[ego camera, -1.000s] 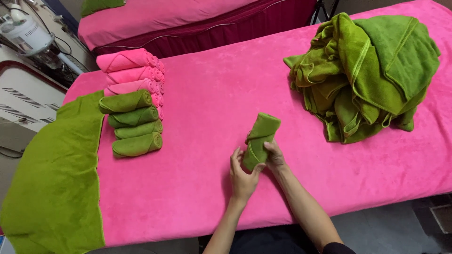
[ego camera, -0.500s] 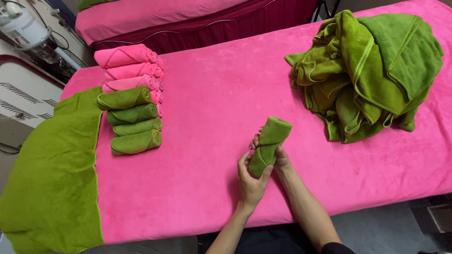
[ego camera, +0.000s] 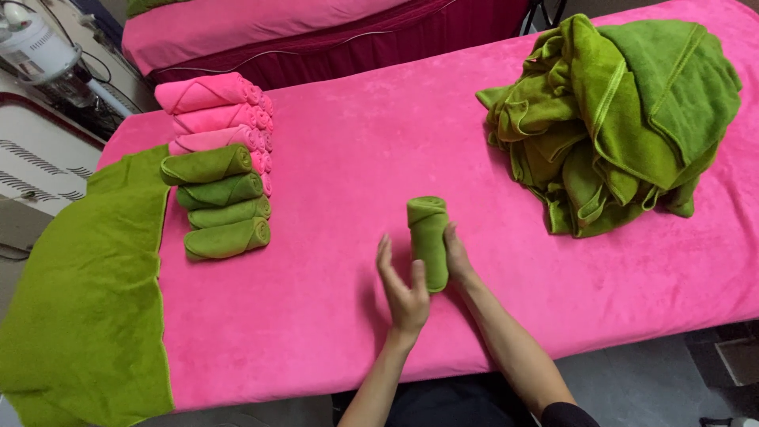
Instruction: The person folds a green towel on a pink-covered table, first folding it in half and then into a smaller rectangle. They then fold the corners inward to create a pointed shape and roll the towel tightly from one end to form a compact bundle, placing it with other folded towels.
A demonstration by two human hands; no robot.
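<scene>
Moved: rolled green towel (ego camera: 428, 241) now lies flat on pink table (ego camera: 356, 158).
Right hand (ego camera: 457, 257): wrapped around its side.
Left hand (ego camera: 403, 289): open, thumb touching it.

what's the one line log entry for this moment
left hand open beside rolled green towel | right hand on it | rolled towels stacked left | loose green pile right

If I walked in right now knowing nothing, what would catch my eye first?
First, the bright pink plush-covered table, which fills most of the view. At its middle, the left hand and right hand flank a small rolled green towel lying on the cover. A big heap of loose green towels sits at the far right, and a neat row of rolled pink and green towels lies at the left.
</scene>
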